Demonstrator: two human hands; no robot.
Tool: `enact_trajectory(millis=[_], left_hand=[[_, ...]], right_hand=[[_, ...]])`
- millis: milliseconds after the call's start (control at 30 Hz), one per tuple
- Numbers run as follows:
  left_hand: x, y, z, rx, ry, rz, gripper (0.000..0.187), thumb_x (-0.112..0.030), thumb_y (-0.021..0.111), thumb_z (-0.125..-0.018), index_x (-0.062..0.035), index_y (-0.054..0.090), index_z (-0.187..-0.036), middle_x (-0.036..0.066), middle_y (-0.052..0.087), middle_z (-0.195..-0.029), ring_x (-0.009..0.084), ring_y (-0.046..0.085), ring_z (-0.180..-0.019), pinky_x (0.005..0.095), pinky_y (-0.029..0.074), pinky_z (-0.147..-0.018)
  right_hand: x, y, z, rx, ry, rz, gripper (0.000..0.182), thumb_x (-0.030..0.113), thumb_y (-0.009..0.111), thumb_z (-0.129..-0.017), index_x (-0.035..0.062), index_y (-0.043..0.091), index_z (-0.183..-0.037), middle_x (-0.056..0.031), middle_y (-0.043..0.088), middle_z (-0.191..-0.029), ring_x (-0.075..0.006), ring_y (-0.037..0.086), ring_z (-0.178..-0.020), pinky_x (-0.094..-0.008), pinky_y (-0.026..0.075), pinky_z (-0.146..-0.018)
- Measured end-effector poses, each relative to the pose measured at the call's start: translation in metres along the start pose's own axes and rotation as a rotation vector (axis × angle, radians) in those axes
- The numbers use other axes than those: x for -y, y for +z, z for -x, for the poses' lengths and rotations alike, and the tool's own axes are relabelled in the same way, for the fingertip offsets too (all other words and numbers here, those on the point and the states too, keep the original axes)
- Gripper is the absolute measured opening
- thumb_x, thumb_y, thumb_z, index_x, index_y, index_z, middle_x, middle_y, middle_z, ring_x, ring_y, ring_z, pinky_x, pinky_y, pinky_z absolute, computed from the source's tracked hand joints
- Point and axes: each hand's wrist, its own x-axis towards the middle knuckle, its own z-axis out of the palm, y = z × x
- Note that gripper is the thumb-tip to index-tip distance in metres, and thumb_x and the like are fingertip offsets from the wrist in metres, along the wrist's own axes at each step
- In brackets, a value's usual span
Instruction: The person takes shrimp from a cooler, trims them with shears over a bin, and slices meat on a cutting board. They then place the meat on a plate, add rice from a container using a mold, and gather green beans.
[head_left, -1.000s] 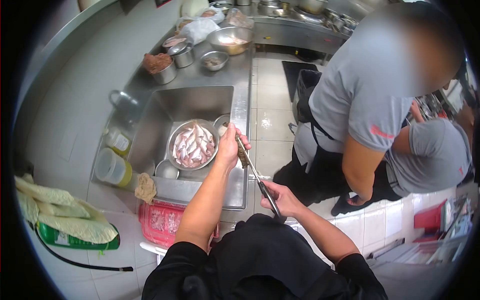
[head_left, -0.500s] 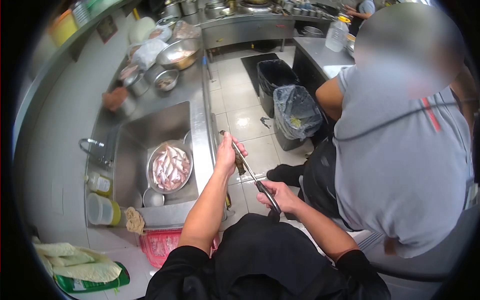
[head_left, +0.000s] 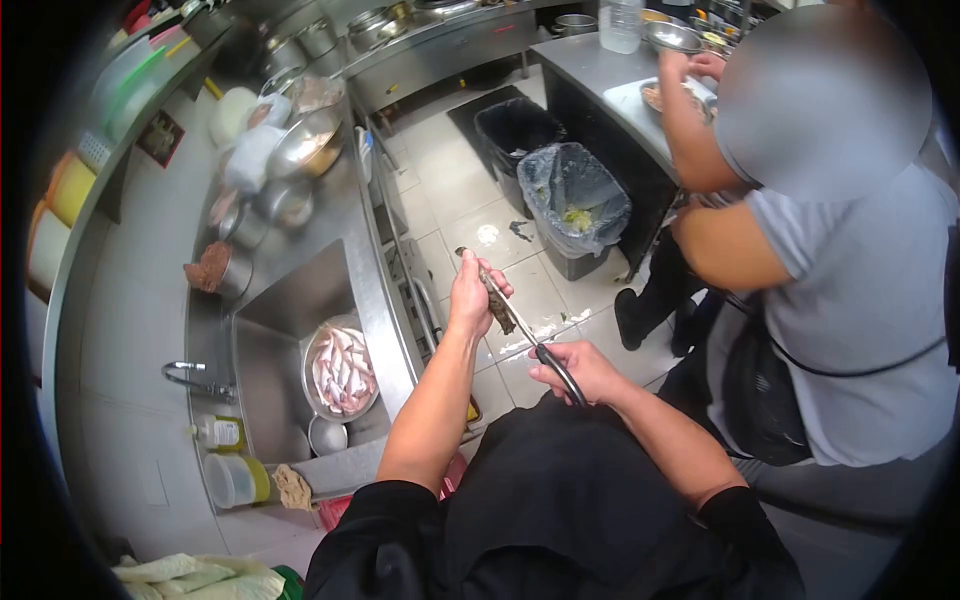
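Note:
My left hand (head_left: 475,292) is closed around a slim, brown, mottled thing (head_left: 500,312), which pokes out above the fingers and hangs below them; its kind I cannot tell. In my right hand (head_left: 577,372) are black-handled scissors (head_left: 561,374), slanting up to the left. Their long metal part lies along the brown thing and reaches the left fingers. Both hands are in front of my black apron, over the tiled floor. Left of them, a metal bowl of pale, pinkish fish (head_left: 342,370) sits in the steel sink (head_left: 280,290).
A lined bin (head_left: 575,200) and a black bin (head_left: 515,130) stand ahead. At right, a co-worker in a grey shirt (head_left: 850,330) works at a steel counter (head_left: 585,62). Metal bowls (head_left: 300,145) crowd the left counter, and a small metal bowl (head_left: 327,435) is in the sink.
The view has shifted. Both hands keep their holds, and more of the brown thing shows below my left hand. The co-worker's hands now show over a white board on the counter.

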Motion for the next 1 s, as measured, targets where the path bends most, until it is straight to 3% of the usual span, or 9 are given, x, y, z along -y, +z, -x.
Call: enact_trajectory(millis=[100,233,267,500,633,800,933,1000], left_hand=[[-0.011,-0.017,-0.018,-0.025,0.010,0.053,0.044,-0.049,0.033,-0.105,-0.0082,0.047,-0.092,0.009,0.056,-0.068,0.0230,0.059,-0.059,0.0373,0.053,-0.059],[-0.032,-0.042,-0.048,-0.067,0.071,0.052,0.045,-0.047,0.032,-0.106,-0.0071,0.048,-0.094,0.010,0.058,-0.069,0.0222,0.060,-0.060,0.0367,0.053,-0.060],[-0.040,-0.045,-0.057,-0.074,0.078,0.024,0.045,-0.047,0.032,-0.106,-0.0069,0.048,-0.094,0.011,0.059,-0.069,0.0222,0.060,-0.060,0.0365,0.054,-0.060],[-0.086,-0.074,-0.124,-0.144,0.185,-0.060,0.045,-0.045,0.030,-0.106,-0.0062,0.049,-0.093,0.011,0.060,-0.069,0.0223,0.061,-0.058,0.0355,0.054,-0.059],[-0.101,-0.081,-0.156,-0.188,0.205,-0.063,0.045,-0.045,0.030,-0.106,-0.0062,0.050,-0.094,0.011,0.060,-0.069,0.0227,0.061,-0.060,0.0359,0.053,-0.060],[-0.120,-0.098,-0.206,-0.287,0.254,-0.149,0.045,-0.045,0.032,-0.106,-0.0060,0.050,-0.093,0.010,0.059,-0.068,0.0190,0.058,-0.059,0.0331,0.051,-0.058],[-0.159,-0.113,-0.225,-0.444,0.288,-0.284,0.043,-0.045,0.034,-0.105,-0.0070,0.051,-0.092,0.008,0.059,-0.065,0.0163,0.057,-0.058,0.0312,0.048,-0.055],[-0.187,-0.139,-0.241,-0.518,0.370,-0.256,0.043,-0.044,0.034,-0.105,-0.0068,0.051,-0.091,0.008,0.058,-0.064,0.0167,0.055,-0.054,0.0312,0.047,-0.053]], right_hand=[[0.021,-0.004,-0.022,0.063,0.031,0.068,0.050,0.030,0.076,-0.087,0.0013,0.060,-0.125,-0.0005,0.058,-0.066,-0.0063,0.051,-0.050,-0.0231,0.043,-0.044],[0.032,-0.017,-0.072,0.251,0.065,0.019,0.065,0.036,0.077,-0.086,0.0056,0.050,-0.137,-0.0025,0.063,-0.085,-0.0093,0.057,-0.070,-0.0251,0.047,-0.058],[0.044,-0.017,-0.083,0.298,0.074,0.066,0.062,0.035,0.071,-0.090,0.0074,0.046,-0.140,0.0016,0.053,-0.085,-0.0087,0.054,-0.075,-0.0266,0.047,-0.063],[0.108,-0.008,-0.165,0.279,0.074,0.168,0.055,0.038,0.064,-0.093,0.0042,0.052,-0.135,-0.0021,0.058,-0.074,-0.0128,0.056,-0.063,-0.0270,0.046,-0.058],[0.131,-0.008,-0.207,0.286,0.083,0.015,0.052,0.038,0.064,-0.094,0.0024,0.055,-0.131,-0.0023,0.059,-0.072,-0.0115,0.055,-0.059,-0.0253,0.043,-0.054],[0.152,-0.016,-0.269,0.226,0.118,0.179,0.043,0.025,0.074,-0.088,0.0009,0.063,-0.122,0.0010,0.058,-0.065,-0.0065,0.052,-0.054,-0.0239,0.042,-0.046],[0.180,-0.024,-0.317,0.391,0.114,0.298,0.056,0.028,0.077,-0.085,0.0001,0.057,-0.129,0.0018,0.058,-0.069,-0.0058,0.053,-0.059,-0.0236,0.044,-0.051],[0.171,-0.036,-0.351,0.513,-0.023,0.297,0.062,0.030,0.078,-0.084,0.0015,0.054,-0.133,0.0009,0.059,-0.074,-0.0058,0.054,-0.064,-0.0239,0.045,-0.057]])
